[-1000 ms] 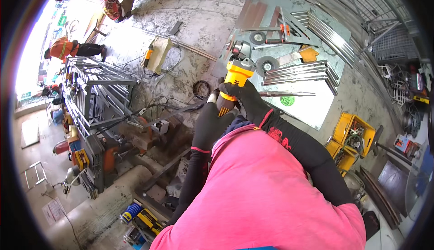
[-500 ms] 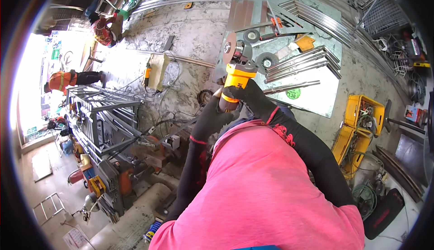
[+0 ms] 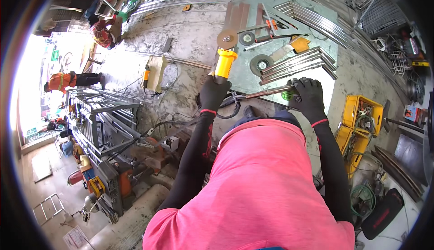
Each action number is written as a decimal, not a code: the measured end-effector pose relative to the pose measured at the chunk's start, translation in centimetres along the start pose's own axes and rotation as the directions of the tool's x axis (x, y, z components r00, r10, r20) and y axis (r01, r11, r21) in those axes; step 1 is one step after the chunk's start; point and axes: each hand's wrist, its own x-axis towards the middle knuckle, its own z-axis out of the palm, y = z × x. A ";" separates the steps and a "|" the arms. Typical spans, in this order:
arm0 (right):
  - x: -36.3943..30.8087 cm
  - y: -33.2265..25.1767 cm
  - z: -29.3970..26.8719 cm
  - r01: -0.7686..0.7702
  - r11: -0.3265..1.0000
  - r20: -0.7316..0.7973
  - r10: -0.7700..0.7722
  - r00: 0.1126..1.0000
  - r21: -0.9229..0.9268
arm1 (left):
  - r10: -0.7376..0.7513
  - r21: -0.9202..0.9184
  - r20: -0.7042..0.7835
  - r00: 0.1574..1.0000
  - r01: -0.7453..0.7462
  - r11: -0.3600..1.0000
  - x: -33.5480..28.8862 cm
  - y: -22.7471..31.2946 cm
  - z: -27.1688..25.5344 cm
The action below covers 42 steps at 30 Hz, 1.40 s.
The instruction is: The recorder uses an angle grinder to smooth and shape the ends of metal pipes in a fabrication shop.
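Note:
My left hand (image 3: 214, 94), in a black glove, is closed round the dark rear body of a yellow angle grinder (image 3: 225, 62). The grinder points away from me, and its brown disc (image 3: 227, 38) faces up at the far end. My right hand (image 3: 309, 97), also gloved in black, has its fingers bent round the right end of a thin metal bar (image 3: 270, 91). That bar slants across the near edge of the metal sheet (image 3: 326, 87). Part of a green round mark (image 3: 286, 95) shows beside the right fingers. Just beyond lie several bent, shiny metal bars (image 3: 300, 64).
Grinding wheels (image 3: 261, 63) and an orange-yellow glove (image 3: 300, 44) lie on the sheet. Yellow crates (image 3: 360, 114) stand at right. A metal frame (image 3: 106, 123) stands at left, with cables (image 3: 174, 122) on the floor. Two people (image 3: 63, 82) are at far left.
My right hand has left the grinder, moved right and closed on the thin metal bar, which now sits further left. My left hand keeps the grinder, its disc turned to face up.

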 end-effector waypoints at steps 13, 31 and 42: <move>-3.6 7.8 1.8 -0.067 0.998 0.012 0.066 0.998 0.012 | 0.024 0.297 -0.076 0.997 0.000 0.955 0.7 2.0 1.5; -2.4 6.8 0.3 -0.127 0.988 0.067 0.121 0.990 0.088 | 0.484 0.415 -0.396 0.781 -0.318 0.852 -3.0 0.6 1.9; -3.2 10.4 1.4 -0.095 0.993 0.206 0.077 0.975 0.075 | 0.236 0.122 0.196 0.952 -0.262 0.957 -10.2 1.1 10.2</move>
